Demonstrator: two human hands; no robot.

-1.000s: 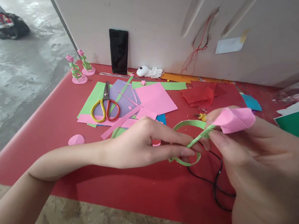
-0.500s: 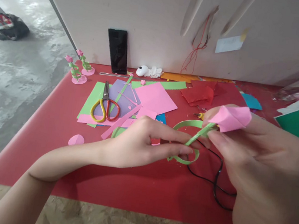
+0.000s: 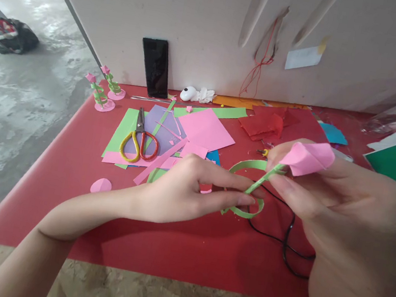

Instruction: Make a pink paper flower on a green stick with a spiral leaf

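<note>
A paper flower (image 3: 308,158) with a folded pink bud and a rolled green stem (image 3: 265,178) is held between my hands over the table. My right hand (image 3: 345,210) pinches the stem just under the bud with thumb and fingers. The thumb and index finger of my left hand (image 3: 192,187) close on the stem's lower end. A curled green paper strip (image 3: 249,165) loops out above and below my left fingertips. To the left of my left wrist lies a pink paper disc (image 3: 101,185).
Yellow-and-red-handled scissors (image 3: 140,140) rest on coloured paper sheets (image 3: 206,129). Two small paper flowers (image 3: 98,94) stand at the table's left edge. A phone (image 3: 155,68) leans on the wall. A black cable (image 3: 288,231) runs under my right hand.
The bud has tilted and shifted very slightly to the right, and my right thumb has moved a little along the stem. My left hand stays in place.
</note>
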